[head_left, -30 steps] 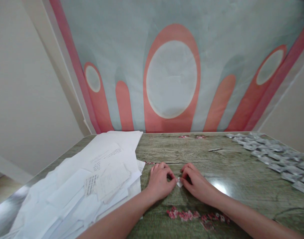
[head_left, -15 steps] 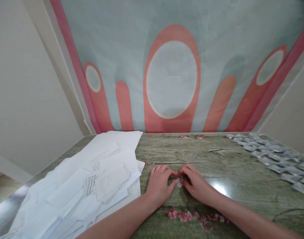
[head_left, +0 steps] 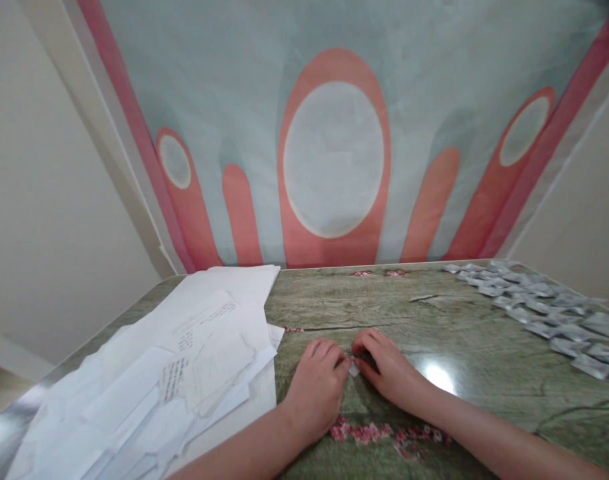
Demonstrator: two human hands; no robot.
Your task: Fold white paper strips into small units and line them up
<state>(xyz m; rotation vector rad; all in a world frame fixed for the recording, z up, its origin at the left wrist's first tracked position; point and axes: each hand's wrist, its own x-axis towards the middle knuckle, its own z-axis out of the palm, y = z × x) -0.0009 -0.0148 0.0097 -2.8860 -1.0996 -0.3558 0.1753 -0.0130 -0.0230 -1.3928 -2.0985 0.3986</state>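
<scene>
A small white piece of paper (head_left: 354, 370) sits between the fingertips of both hands, just above the table's middle. My left hand (head_left: 318, 381) is closed, its thumb and fingers pressed together at the left edge of the piece. From the other side my right hand (head_left: 387, 367) pinches it, thumb and forefinger curved round in a loop. Much of the paper is hidden by the fingers, so its exact shape cannot be made out. Left of my hands spreads a heap of white paper sheets and scraps (head_left: 134, 387), some with printed text.
Rows of small greyish-white folded pieces (head_left: 559, 313) lie at the right on the wood-patterned table (head_left: 334, 300). Printed pink flowers and a bright light reflection mark its surface. Behind the far edge hangs a grey-green sheet (head_left: 424, 80) with coral shapes.
My left hand has rolled inward, its thumb now drawn up against its fingers. The right hand has barely moved around the paper. The view has shifted slightly to the right.
</scene>
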